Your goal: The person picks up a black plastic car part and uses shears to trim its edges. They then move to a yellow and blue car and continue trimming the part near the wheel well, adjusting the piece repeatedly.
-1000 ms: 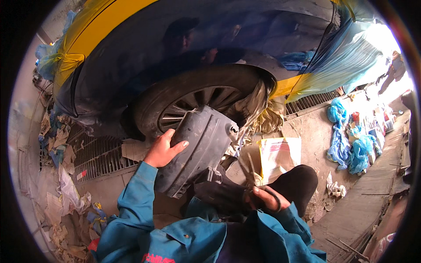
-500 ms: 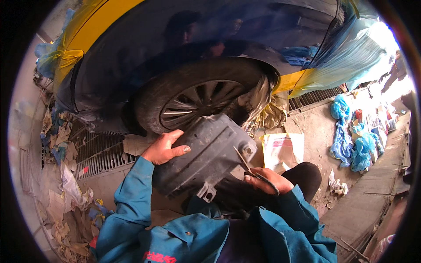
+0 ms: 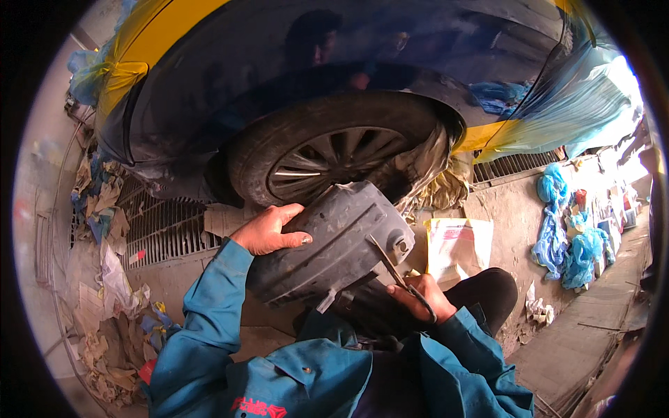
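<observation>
A dark grey moulded plastic panel [image 3: 331, 240], dusty and ribbed, is tilted over my lap. My left hand [image 3: 268, 233] grips its upper left edge, thumb on the face and the other fingers partly hidden at the edge. Scissors [image 3: 389, 263] are closed in my right hand [image 3: 431, 298], with their blades pointing up and left over the panel's right end. A bracketed round hole [image 3: 402, 245] sits at that end, just past the blades. Right behind the panel is a car wheel [image 3: 341, 157] with a dark spoked rim.
The dark blue car body [image 3: 230, 76] arches overhead, with yellow and blue plastic film [image 3: 557, 104] on it. Floor grating [image 3: 167, 226] runs beneath. Torn paper [image 3: 115, 348] lies to the left, a printed sheet [image 3: 458, 244] and blue plastic bags [image 3: 582, 254] to the right.
The panel has tipped slightly, so its lower tab shows more edge-on. My right hand and the scissors have dropped a little. The whole scene has shifted somewhat rightward in view.
</observation>
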